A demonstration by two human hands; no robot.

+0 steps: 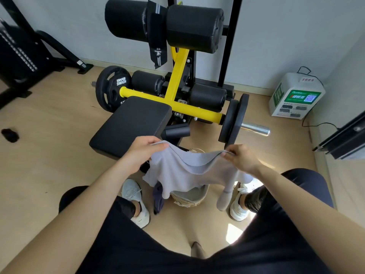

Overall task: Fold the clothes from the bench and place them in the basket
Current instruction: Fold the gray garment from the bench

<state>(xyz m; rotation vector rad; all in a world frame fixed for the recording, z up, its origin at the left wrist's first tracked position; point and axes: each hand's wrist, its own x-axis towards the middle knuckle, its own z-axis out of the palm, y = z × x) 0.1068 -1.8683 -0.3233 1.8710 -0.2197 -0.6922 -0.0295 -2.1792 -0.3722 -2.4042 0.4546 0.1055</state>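
Note:
A pale grey garment [177, 171] hangs stretched between my hands in front of my knees. My left hand [143, 149] grips its left upper edge and my right hand [240, 157] pinches its right upper edge. One sleeve [225, 196] dangles by my right shoe. Under the garment stands a woven basket [189, 200] on the floor between my feet, mostly hidden by the cloth. A dark purple cloth [159, 198] hangs at the basket's left side. The black padded bench seat [130, 123] lies just beyond my left hand with nothing on it.
The yellow-framed leg machine [175, 84] with black rollers and weight plates [111, 88] stands behind the bench. A steel bar end [256, 129] juts out at right. A white charging box [296, 95] sits by the wall. A small dark item [9, 135] lies on the floor far left.

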